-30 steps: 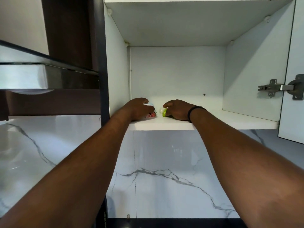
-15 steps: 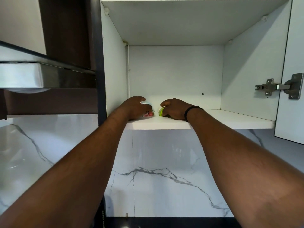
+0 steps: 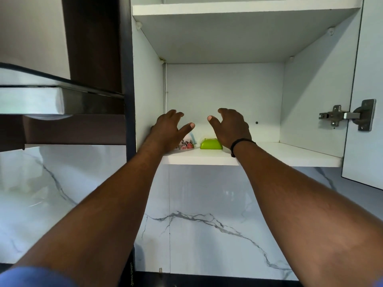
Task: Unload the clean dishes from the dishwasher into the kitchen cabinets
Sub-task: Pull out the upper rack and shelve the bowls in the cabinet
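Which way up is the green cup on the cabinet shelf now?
Upside down, it seems: the green cup sits wide end down on the shelf, narrowing upward, beside the floral cup. The right hand is open above it.

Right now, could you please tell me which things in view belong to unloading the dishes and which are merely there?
Belonging to the job:
floral-patterned white cup
lime-green plastic dish
white cabinet shelf
left hand, open
right hand, open

Merely there:
metal door hinge
black wristband
marble-patterned wall
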